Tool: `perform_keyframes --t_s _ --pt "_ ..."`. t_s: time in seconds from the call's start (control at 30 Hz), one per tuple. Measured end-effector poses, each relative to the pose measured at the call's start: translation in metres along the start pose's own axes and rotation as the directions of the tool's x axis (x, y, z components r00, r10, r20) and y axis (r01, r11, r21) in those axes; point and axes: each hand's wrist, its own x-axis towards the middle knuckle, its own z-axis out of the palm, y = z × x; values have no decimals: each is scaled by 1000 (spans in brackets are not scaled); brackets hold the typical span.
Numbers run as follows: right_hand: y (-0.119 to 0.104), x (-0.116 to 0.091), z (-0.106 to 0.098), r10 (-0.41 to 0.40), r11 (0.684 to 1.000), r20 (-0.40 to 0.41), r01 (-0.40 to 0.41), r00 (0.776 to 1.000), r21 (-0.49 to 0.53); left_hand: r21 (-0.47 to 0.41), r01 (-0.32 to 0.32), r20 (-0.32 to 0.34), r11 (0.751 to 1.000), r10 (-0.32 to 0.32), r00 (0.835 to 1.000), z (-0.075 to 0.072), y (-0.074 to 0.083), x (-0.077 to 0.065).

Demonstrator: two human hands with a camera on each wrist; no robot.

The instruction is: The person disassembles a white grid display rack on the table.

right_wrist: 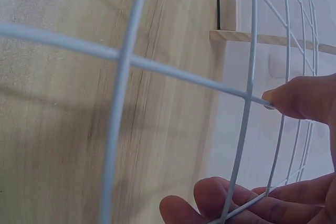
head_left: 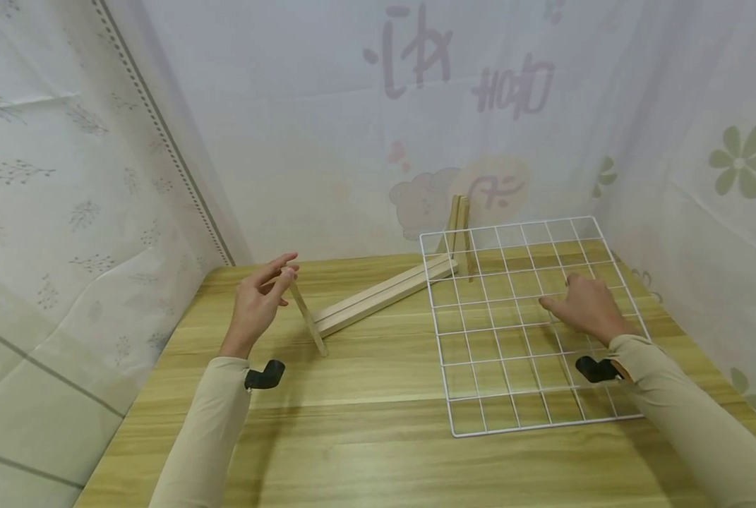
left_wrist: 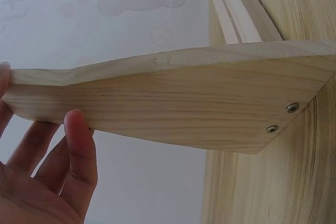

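Note:
My left hand (head_left: 255, 302) grips the top of an upright wooden end piece (head_left: 306, 317) at the stand's left end. In the left wrist view, fingers and thumb lie on both sides of this flat, tapered board (left_wrist: 173, 100), which has two metal screws (left_wrist: 292, 107) low on its face. Two parallel rails (head_left: 384, 295) run from it to another end piece (head_left: 462, 212) at the back. My right hand (head_left: 586, 307) holds a white wire grid panel (head_left: 546, 426) tilted above the table. The right wrist view has the thumb at a wire crossing, and the other fingers among the wires (right_wrist: 123, 59).
A wood-grain table (head_left: 365, 451) lies under everything. White printed curtain fabric (head_left: 314, 127) hangs behind it and along both sides. The grid overlaps the stand's far end in the head view. A black wrist mount (head_left: 265, 375) sticks out from the left sleeve (head_left: 196, 437).

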Motion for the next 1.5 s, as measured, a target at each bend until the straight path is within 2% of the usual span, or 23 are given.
perform_keyframes --t_s 0.3,0.7,1.3,1.5 --pt "3 -1 0 14 1000 17 -13 1000 -27 8 13 -6 1000 -13 1000 1 0 1" --pt "6 0 4 17 1000 40 -17 999 9 14 7 -10 1000 -6 1000 1 -2 1" --pt "13 -9 6 50 998 146 -54 988 21 17 3 0 1000 -3 1000 1 -5 1" --pt "14 -10 8 42 999 132 -44 990 12 16 0 -5 1000 1 1000 1 -4 2"
